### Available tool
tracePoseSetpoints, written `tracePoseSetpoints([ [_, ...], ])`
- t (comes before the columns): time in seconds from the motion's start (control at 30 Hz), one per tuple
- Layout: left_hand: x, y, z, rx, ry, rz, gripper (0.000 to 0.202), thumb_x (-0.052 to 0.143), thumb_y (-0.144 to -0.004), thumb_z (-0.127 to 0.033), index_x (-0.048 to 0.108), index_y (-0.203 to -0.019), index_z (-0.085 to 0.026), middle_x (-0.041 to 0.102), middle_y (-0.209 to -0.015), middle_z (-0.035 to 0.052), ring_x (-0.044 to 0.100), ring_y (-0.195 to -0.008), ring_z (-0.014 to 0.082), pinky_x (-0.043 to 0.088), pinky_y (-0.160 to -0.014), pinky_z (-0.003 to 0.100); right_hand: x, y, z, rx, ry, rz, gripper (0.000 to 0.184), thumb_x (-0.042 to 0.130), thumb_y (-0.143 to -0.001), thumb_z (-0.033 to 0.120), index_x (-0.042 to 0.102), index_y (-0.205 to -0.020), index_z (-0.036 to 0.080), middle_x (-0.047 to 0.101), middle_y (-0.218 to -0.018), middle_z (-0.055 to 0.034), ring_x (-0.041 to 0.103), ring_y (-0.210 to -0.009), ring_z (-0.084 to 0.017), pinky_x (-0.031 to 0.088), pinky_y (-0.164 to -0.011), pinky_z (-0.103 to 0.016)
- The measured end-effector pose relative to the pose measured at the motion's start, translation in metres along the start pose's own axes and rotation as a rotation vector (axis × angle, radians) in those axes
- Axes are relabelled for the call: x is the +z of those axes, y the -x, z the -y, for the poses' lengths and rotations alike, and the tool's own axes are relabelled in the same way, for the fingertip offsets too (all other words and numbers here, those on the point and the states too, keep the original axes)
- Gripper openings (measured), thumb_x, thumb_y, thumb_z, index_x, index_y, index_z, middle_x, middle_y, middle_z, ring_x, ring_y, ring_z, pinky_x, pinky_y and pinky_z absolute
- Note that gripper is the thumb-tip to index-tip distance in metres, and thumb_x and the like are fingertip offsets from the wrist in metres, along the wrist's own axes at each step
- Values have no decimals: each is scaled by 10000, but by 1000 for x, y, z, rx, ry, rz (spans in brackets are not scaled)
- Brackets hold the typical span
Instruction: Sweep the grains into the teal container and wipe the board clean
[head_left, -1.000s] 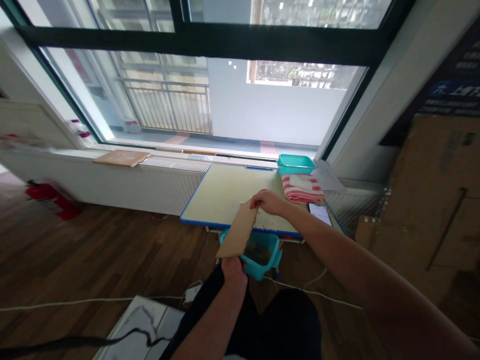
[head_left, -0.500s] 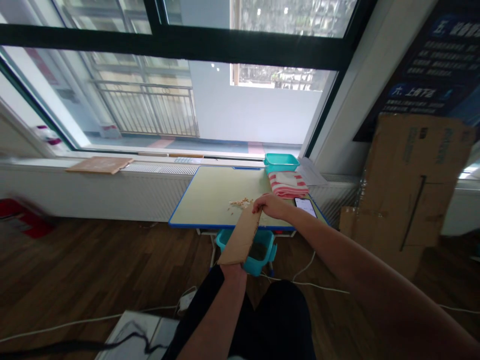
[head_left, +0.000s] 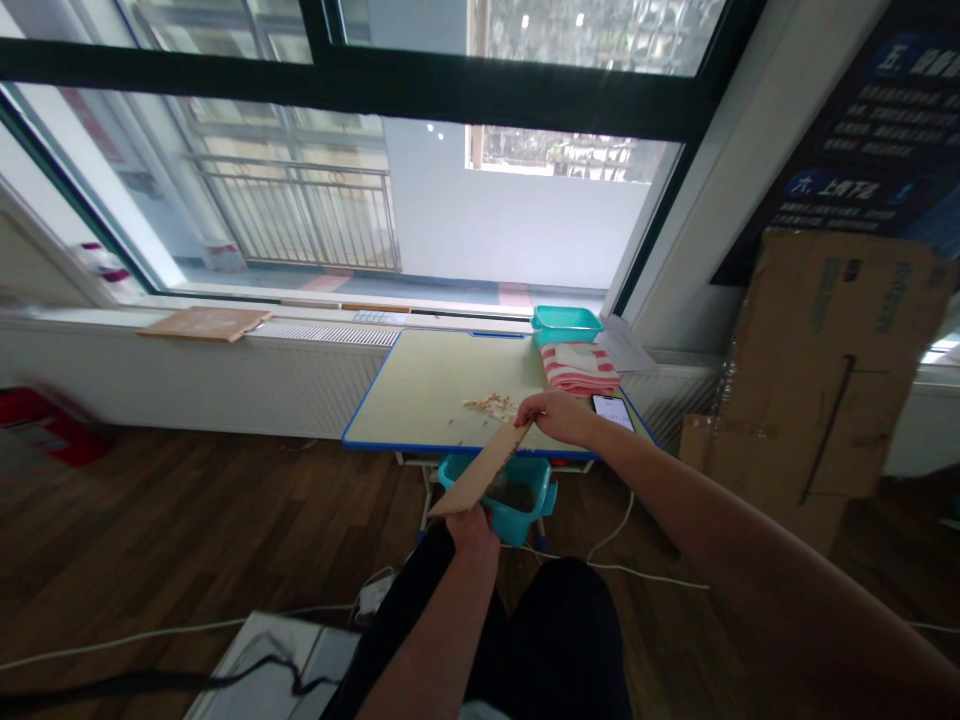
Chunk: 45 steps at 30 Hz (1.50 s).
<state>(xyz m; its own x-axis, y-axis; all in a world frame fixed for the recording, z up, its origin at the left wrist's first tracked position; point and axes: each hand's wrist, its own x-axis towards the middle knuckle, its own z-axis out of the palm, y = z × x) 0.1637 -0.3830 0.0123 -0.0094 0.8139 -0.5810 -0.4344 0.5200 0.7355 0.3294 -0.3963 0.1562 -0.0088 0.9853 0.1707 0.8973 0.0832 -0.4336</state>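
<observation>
Beneath cardboard strip (head_left: 482,470): teal basin (head_left: 517,528), dark contents (head_left: 517,494).

Probably a classroom or office: a dark poster with white lettering (head_left: 844,145) at right, a red metal fire extinguisher (head_left: 71,430) at left, a blue-edged, pale-yellow tabletop (head_left: 427,375) before the far white ribbed radiator (head_left: 300,385).

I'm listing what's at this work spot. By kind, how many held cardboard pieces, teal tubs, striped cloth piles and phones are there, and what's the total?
Held cardboard pieces: 1
Teal tubs: 2 (one on the table, one below its near edge)
Striped cloth piles: 1
Phones: 1
Total: 5
</observation>
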Motion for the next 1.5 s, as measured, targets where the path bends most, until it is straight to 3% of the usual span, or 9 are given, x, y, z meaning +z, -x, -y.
tracePoseSetpoints([
  [0.1,-1,-2,-1,-34,39,52,204,565,-612,-88,402,-666,-198,351,-485,-86,307,-363,59,222,-375,202,0,1,7,12,-8,-32,429,400,-598,-20,706,-801,201,717,-824,26,648,-823,-121,458,-767,-211],
  [0.23,-3,-5,1,-44,81,89,236,576,-577,-96,390,-675,-203,340,-477,-101,313,-349,53,216,-366,189,-3,3,15,39,-21,-63,410,403,-619,-21,697,-804,196,716,-836,20,645,-844,-124,458,-796,-226],
  [0.47,-8,-7,2,-40,110,76,258,576,-535,-112,350,-616,-207,313,-423,-112,279,-306,48,192,-331,180,-15,8,32,48,-30,-210,360,420,-675,16,686,-831,200,712,-874,3,641,-848,-139,471,-820,-283],
  [0.63,-16,-12,4,-24,94,69,245,575,-533,-118,355,-597,-204,316,-402,-111,279,-307,49,197,-324,173,-2,-17,62,-17,89,-295,358,443,-731,48,686,-930,221,704,-949,14,623,-906,-144,427,-911,-312],
  [0.83,-25,-19,-5,-41,93,18,230,572,-538,-115,367,-596,-202,315,-401,-108,280,-316,48,202,-326,171,51,-81,84,-67,233,-118,412,401,-819,118,638,-1123,265,674,-1083,9,614,-986,-129,406,-928,-261],
  [1.0,-29,-17,-14,-59,105,8,221,569,-536,-120,369,-590,-198,332,-416,-102,308,-326,53,215,-329,173,72,-94,81,-63,358,33,387,425,-800,153,658,-1072,300,691,-1037,29,616,-969,-137,399,-919,-266],
  [1.17,-30,-21,-13,-72,139,30,199,566,-528,-119,398,-602,-197,361,-425,-97,326,-333,61,228,-335,179,65,-81,73,-71,371,67,401,415,-777,149,667,-1053,295,701,-997,30,623,-936,-143,408,-890,-263],
  [1.5,-27,-15,-11,-67,110,8,187,567,-532,-104,419,-604,-191,387,-423,-94,322,-323,56,227,-344,182,28,-53,77,7,494,120,413,408,-761,175,682,-1037,315,703,-994,15,634,-880,-166,437,-765,-263],
])
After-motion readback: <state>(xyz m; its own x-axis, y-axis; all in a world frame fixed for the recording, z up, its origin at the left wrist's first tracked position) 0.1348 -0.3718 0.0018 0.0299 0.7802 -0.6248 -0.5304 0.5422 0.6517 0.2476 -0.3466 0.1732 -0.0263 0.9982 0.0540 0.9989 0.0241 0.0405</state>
